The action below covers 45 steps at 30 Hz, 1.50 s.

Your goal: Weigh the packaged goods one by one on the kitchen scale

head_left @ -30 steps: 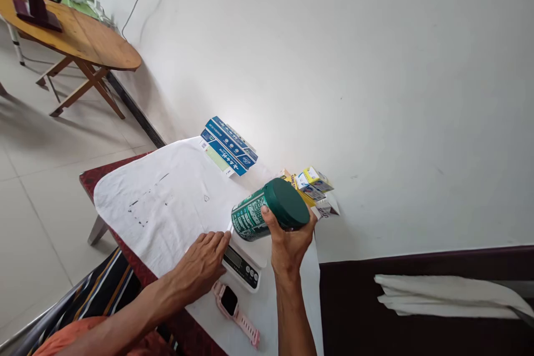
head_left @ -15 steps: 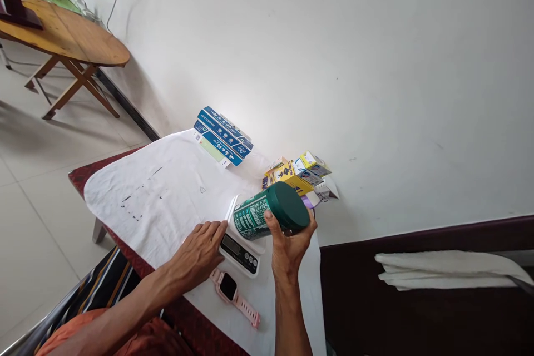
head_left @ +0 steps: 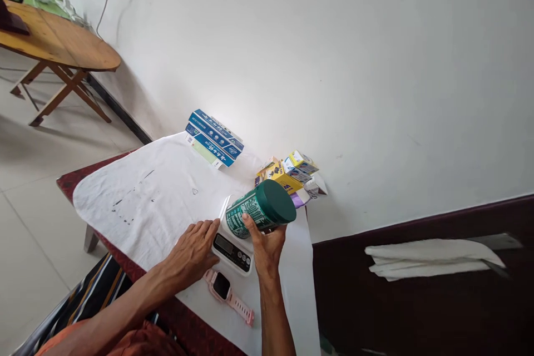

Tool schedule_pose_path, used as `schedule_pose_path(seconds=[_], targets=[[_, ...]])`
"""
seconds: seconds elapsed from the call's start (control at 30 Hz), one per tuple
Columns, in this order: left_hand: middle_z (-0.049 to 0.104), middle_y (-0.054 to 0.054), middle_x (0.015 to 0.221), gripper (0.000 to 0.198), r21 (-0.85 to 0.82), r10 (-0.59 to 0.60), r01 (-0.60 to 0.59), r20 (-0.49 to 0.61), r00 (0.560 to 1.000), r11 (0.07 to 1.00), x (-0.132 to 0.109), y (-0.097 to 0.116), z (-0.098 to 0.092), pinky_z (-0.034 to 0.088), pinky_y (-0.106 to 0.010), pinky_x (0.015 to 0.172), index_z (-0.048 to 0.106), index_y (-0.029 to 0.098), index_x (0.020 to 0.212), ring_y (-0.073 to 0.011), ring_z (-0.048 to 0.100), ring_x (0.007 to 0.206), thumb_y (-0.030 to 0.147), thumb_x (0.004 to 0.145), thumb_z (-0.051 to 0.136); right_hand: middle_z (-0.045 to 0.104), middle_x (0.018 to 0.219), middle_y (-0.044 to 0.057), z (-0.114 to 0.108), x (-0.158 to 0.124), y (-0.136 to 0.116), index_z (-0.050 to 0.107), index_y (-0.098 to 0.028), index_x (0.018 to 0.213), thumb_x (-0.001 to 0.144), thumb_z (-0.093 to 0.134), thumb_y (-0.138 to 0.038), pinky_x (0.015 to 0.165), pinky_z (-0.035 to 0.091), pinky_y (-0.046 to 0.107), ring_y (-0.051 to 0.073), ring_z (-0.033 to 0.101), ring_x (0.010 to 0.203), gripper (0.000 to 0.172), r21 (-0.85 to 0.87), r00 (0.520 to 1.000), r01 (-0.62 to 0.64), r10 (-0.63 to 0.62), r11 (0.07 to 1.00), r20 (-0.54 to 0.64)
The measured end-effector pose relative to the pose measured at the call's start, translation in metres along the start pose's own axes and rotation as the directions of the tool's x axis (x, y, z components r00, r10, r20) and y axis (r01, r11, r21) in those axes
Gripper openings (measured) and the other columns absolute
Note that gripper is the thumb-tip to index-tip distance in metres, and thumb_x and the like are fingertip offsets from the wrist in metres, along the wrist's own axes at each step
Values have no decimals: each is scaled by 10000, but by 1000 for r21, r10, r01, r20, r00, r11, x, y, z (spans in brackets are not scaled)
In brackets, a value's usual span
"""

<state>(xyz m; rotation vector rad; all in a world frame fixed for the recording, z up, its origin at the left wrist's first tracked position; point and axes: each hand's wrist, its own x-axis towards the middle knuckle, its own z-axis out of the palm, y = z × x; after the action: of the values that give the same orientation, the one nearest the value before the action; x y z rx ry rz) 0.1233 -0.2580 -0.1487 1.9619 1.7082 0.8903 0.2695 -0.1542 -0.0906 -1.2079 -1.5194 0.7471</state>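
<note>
My right hand (head_left: pixel 267 245) grips a green canister (head_left: pixel 250 211) with a dark green lid, thumb on its label and fingers around the far side. The canister's base is on or just over the platform of a white kitchen scale (head_left: pixel 224 225); I cannot tell whether its full weight rests there. My left hand (head_left: pixel 195 247) lies with fingers stretched out against the scale's left edge, beside the dark display panel. The display's reading is not legible. Just in front of the scale lies a pink smartwatch (head_left: pixel 222 286) with its strap spread out.
Behind the scale stand a blue carton (head_left: pixel 214 138) and several small boxes, one of them yellow (head_left: pixel 284 178), near the wall. A white cloth (head_left: pixel 137 200) covers the table. A wooden folding table (head_left: pixel 75 44) is at far left; a folded white cloth (head_left: pixel 421 258) hangs right.
The canister's lid end has shifted slightly left and down relative to the scale, with my right hand still around it. My left hand stays at the scale's edge. The whole view has shifted slightly.
</note>
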Motion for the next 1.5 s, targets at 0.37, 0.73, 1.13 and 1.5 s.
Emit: schedule_pose_path(seconds=[0.37, 0.73, 1.13, 1.5], targets=[[322, -242, 1559, 1300, -8, 111, -111, 107, 988, 994, 47, -8, -20, 334, -578, 1142, 155, 194, 1564, -424, 350, 1426, 372, 527, 919, 670, 1229, 135, -64, 56, 26, 518, -170, 1327, 569, 900, -501, 930, 551, 502, 293, 681, 1023, 911, -121, 897, 3, -56, 993, -438], [159, -266, 1630, 1380, -49, 215, -209, 214, 953, 977, 70, -31, -28, 260, -623, 1168, 81, 174, 1604, -455, 199, 1498, 613, 554, 862, 662, 1127, 103, -43, 103, 88, 507, -204, 1168, 525, 878, -588, 948, 512, 515, 300, 650, 1016, 836, -216, 920, -155, 61, 964, -388], [294, -223, 1589, 1359, -76, 263, -253, 228, 937, 965, 79, -42, -30, 258, -580, 1182, 100, 175, 1605, -427, 300, 1462, 633, 564, 845, 635, 1187, 123, -22, 108, 100, 466, -192, 1248, 603, 831, -607, 941, 524, 458, 281, 647, 1047, 850, -212, 915, -117, 22, 970, -404], [386, -199, 1526, 1337, -56, 249, -242, 232, 940, 969, 81, -47, -37, 273, -537, 1179, 164, 166, 1577, -406, 376, 1412, 638, 539, 862, 564, 1301, 206, 8, 109, 101, 421, -149, 1332, 627, 818, -618, 1025, 465, 518, 340, 579, 1188, 935, -229, 889, -74, -40, 971, -457]])
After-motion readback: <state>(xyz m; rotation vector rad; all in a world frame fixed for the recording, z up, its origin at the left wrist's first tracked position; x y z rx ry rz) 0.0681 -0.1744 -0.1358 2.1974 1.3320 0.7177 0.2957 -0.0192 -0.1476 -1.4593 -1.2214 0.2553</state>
